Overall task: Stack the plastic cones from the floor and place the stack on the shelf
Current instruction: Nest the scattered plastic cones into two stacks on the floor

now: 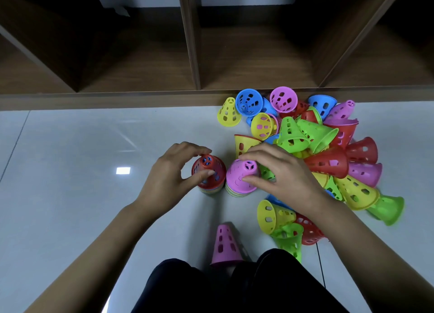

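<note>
At the near edge of the floor (94,148), a lone pink cone (226,244) was stood upright. Beyond it, the stacking step was judged to be in hand: two stacks were set side by side, just touching. The red-topped stack (209,174) was pinched near its top between the thumb and curled fingers of the left hand (173,179). The pink-topped stack (242,179) was gripped likewise by the right hand (281,171). Next, one stack would probably need to be lifted and lowered squarely over the other, and the loose cones added. To the right, a pile (328,148) of cones was heaped up to the floor's far edge, against the shelf (246,61), on which no stack was yet placed.
</note>
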